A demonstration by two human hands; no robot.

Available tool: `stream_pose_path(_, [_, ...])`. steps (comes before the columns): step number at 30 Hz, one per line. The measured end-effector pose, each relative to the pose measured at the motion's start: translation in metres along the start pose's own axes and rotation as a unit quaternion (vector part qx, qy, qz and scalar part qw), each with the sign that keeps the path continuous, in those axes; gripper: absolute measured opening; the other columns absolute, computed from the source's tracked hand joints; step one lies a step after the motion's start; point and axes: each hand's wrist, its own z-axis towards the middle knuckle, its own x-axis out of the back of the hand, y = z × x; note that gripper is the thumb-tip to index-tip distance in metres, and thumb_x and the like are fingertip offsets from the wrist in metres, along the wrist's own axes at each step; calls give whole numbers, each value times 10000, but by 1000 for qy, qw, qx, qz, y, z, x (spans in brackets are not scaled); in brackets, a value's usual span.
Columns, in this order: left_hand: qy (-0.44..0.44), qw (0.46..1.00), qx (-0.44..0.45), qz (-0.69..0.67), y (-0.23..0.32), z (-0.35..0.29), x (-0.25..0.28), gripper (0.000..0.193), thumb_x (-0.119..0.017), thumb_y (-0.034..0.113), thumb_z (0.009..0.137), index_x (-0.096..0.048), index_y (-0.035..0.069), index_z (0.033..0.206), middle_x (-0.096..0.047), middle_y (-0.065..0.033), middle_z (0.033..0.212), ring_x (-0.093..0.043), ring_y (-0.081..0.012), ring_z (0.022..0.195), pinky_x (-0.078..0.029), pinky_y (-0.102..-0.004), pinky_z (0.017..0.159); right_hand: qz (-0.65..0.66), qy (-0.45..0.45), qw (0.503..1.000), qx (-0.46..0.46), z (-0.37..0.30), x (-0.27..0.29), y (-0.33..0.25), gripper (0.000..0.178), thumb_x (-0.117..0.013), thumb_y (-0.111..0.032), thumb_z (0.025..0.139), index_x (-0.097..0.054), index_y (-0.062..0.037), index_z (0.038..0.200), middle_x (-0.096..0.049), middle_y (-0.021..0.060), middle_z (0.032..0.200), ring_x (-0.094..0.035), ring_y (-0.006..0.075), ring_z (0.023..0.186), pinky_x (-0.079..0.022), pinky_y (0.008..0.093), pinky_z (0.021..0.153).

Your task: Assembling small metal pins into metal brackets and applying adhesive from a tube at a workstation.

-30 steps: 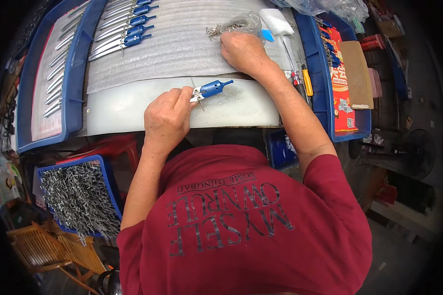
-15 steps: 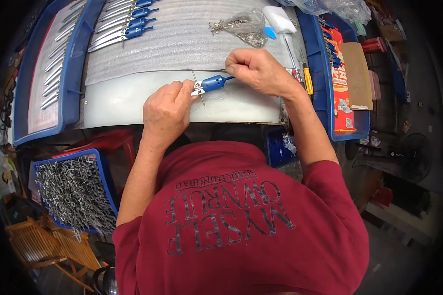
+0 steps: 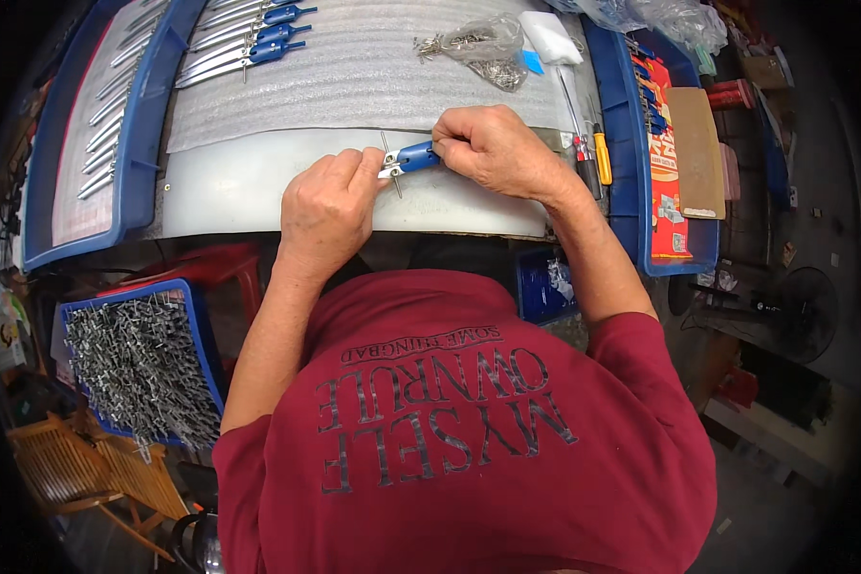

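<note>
Blue at one end and silver at the other, a slim rod-shaped piece with a thin crossbar [image 3: 417, 156] spans my two hands over the tabletop's [image 3: 230, 182] near edge. My left hand [image 3: 328, 204] has its grip wrapped round the silver end. My right hand's [image 3: 496, 153] grip is closed narrowly over the blue tip; whether it also pinches some tiny part, I cannot tell. I judge this piece partway done. Toward the tabletop's far right corner sits a clear plastic bag of small silver metal pins [image 3: 497, 69], and by the right edge a yellow-handled screwdriver [image 3: 602, 156]. Toward the far left corner lies a row of blue-ended silver pieces [image 3: 275, 40], seemingly finished; beyond the left edge, a blue plastic tray [image 3: 167, 105] holds silver lengths, no blue ends showing.
</note>
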Motion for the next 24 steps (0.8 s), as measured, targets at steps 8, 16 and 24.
stream_pose_path(8, [1,1000,-3,2,-1,-1,0,209,-599,147,685,-527,48,854,-431,-47,628,-486,-181,557,-397,-302,466,-31,17,998,-48,0,-3,-12,145,-484,-138,677,-568,-22,660,-547,174,614,-547,347,615,-429,409,575])
stream_pose_path(16, [-3,1000,-8,9,-1,-1,-1,208,-591,159,694,-525,48,857,-426,-47,626,-482,-179,555,-397,-301,460,-57,48,995,-63,-1,-10,-15,137,-491,-97,677,-571,7,718,-529,171,582,-542,277,527,-423,334,516])
stream_pose_path(24, [-13,1000,-8,14,0,0,0,189,-583,139,695,-525,46,850,-431,-43,628,-481,-174,552,-401,-298,458,-34,44,997,-53,0,-12,-8,134,-493,-105,675,-564,3,707,-526,163,576,-537,271,522,-418,334,512])
